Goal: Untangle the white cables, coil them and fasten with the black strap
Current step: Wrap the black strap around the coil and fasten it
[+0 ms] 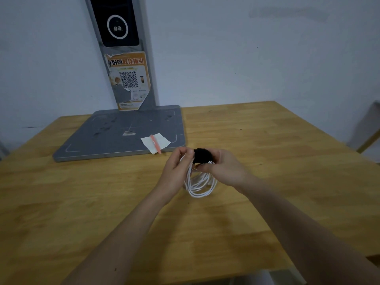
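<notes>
1. Two bare forearms are reaching in from the near edge over the wooden table (267,140), meeting above its middle.
2. One bundle of white cables (200,183) is hanging between the hands as a coil of several loops; its long axis is running roughly up and down, with the looped end dangling toward the table and the gathered end up at the hands.
3. The left hand (176,168) is pinching the top of the coil, fingers curled around the cables.
4. The right hand (224,167) is gripping the gathered end, its fingers curled on the one black strap (202,155) sitting across the top of the coil.
5. Farther back, one paper slip (156,142) with one pink pen (155,144) across it is lying on a grey scanner base (115,136).
6. One upright column (123,52) with a torn QR sticker (128,81) is standing against the wall.
</notes>
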